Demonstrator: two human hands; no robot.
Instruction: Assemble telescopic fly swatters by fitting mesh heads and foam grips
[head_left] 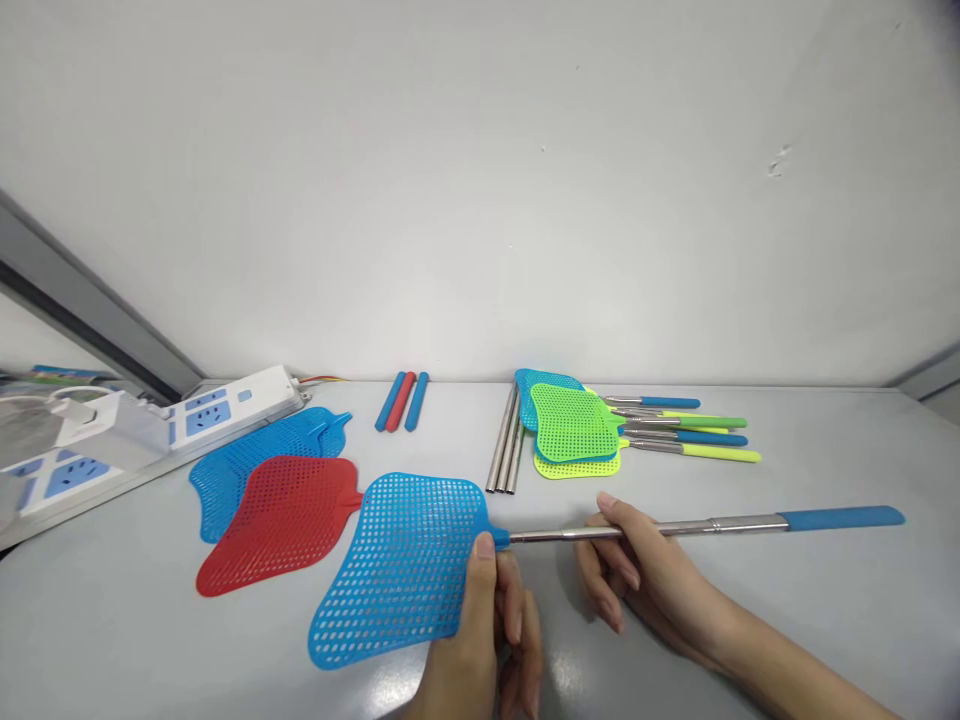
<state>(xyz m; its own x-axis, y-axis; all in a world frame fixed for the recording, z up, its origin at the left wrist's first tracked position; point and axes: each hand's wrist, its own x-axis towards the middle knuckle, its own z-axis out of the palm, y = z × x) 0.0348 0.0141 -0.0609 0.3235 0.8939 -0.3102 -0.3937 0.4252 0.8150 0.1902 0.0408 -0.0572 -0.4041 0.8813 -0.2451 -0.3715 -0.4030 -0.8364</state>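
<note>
A blue fly swatter (405, 565) with a metal telescopic rod, drawn out long, lies across my two hands. My left hand (487, 625) pinches it at the neck, thumb on the lower right corner of the mesh head. Around the middle of the rod, my right hand (637, 570) is closed with the thumb on top. The blue grip (844, 517) at the rod's end points right. Left of the held swatter lie a red swatter head (281, 525) and blue swatter heads (232, 475), partly covered by the red one.
Behind my right hand, several swatters with green, blue and yellow heads (577, 425) lie stacked, handles to the right. Beside them are metal tubes (504, 445). Blue and red grip sleeves (401, 402) rest near the wall. A white power strip (217, 410) runs along the left.
</note>
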